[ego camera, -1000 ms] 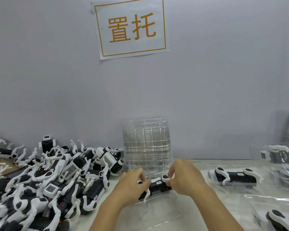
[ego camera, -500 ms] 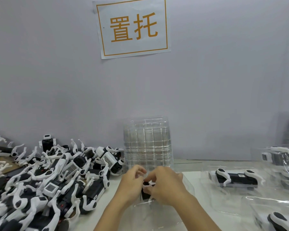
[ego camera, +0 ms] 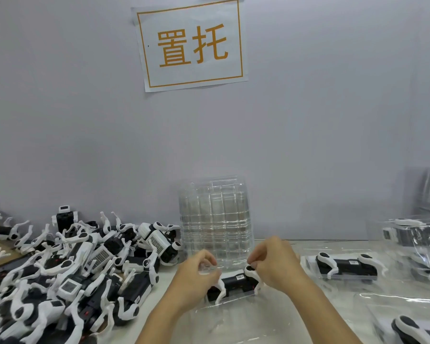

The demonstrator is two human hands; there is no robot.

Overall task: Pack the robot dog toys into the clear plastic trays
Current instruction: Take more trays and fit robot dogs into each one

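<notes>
A black-and-white robot dog toy (ego camera: 236,284) lies on its side in a clear plastic tray (ego camera: 224,316) on the table in front of me. My left hand (ego camera: 196,279) grips the toy's left end with curled fingers. My right hand (ego camera: 273,264) pinches the white leg joint at the toy's right end. A tall stack of clear trays (ego camera: 215,219) stands upright just behind the hands. A big heap of loose robot dog toys (ego camera: 67,269) covers the table's left side.
A packed tray with a toy (ego camera: 345,266) lies to the right, another (ego camera: 412,331) at the bottom right, and more packed trays (ego camera: 417,234) are piled at the far right. A paper sign (ego camera: 191,44) hangs on the grey wall behind.
My hands were bunched together over the toy half a second ago. They have spread apart to its two ends, and the toy now lies lengthwise in the tray.
</notes>
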